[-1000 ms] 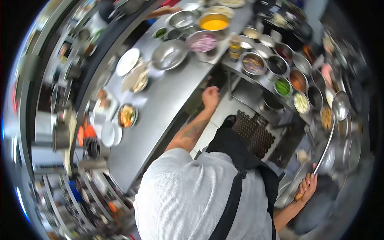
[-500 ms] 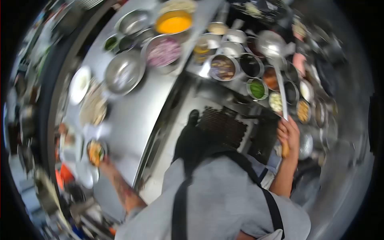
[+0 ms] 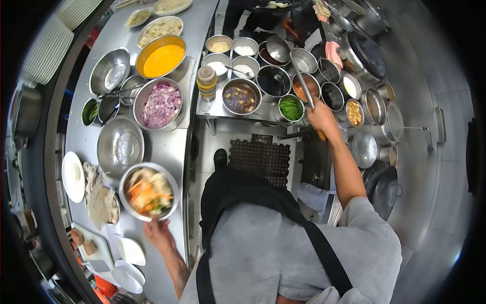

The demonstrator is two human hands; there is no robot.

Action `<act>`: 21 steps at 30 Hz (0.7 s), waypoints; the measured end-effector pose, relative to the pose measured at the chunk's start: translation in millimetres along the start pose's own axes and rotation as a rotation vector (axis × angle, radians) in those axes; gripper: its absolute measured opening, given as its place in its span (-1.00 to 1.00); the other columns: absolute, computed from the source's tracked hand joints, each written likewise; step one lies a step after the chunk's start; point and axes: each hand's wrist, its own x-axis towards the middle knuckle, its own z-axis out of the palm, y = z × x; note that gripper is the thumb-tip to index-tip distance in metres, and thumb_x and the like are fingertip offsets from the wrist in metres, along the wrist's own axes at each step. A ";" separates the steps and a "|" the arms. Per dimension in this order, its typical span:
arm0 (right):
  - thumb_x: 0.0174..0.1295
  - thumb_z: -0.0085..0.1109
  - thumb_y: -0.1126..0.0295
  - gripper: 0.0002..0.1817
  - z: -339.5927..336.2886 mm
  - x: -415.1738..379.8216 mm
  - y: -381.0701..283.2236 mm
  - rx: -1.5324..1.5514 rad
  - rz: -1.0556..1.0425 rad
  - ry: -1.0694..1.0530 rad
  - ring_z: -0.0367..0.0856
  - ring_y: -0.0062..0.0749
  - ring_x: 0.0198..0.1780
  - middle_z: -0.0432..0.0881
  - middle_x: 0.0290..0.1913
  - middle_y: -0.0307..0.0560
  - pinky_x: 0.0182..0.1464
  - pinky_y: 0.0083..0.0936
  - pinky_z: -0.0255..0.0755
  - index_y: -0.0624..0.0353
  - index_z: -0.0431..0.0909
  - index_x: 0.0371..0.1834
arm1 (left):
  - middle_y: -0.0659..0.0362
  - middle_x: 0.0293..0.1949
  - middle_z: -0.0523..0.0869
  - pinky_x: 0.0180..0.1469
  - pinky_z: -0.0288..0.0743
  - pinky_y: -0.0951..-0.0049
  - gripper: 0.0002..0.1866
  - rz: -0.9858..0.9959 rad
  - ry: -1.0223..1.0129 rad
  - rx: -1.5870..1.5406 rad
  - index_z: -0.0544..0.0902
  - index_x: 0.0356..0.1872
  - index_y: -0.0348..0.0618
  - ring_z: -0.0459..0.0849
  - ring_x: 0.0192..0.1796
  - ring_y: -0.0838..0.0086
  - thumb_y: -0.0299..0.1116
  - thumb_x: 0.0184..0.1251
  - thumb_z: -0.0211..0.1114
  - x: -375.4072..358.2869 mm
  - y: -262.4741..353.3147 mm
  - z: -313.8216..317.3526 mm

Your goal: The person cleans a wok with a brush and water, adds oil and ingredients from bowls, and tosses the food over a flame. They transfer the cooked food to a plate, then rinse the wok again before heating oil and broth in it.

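My left hand point(image 3: 158, 232) grips the near rim of a metal bowl point(image 3: 174, 195) filled with cut orange, white and green food, above the steel counter. Just behind that bowl stands an emptier metal bowl point(image 3: 120, 144). My right hand point(image 3: 322, 117) is closed round the handle of a long metal ladle point(image 3: 278, 49), whose round head is over the pots at the back. Below the shaft are a pot of red-orange sauce point(image 3: 313, 87) and a bowl of chopped greens point(image 3: 291, 108).
On the left counter are a bowl of sliced purple onion point(image 3: 162, 105), a pan of orange liquid point(image 3: 163, 60) and a white plate point(image 3: 73, 177). A squeeze bottle point(image 3: 206, 83) stands beside a pot of brown liquid point(image 3: 241, 98). Another person's hand point(image 3: 289, 28) shows at the back.
My left hand has brought the bowl of food inward and farther forward. My right hand and the ladle have moved left and forward. The camera view has turned.
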 end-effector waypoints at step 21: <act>0.41 0.08 0.48 -0.90 -25.1 14.4 16.0 1.511 0.382 -0.507 0.29 -0.78 -0.61 0.41 -0.49 -0.34 -0.63 -0.76 0.22 0.28 0.43 -0.12 | 0.13 -0.41 0.74 -0.40 0.60 0.55 -0.90 -0.204 -1.094 0.221 0.58 -0.21 -0.28 0.70 -0.46 0.54 -0.45 0.45 0.25 62.2 -50.6 373.0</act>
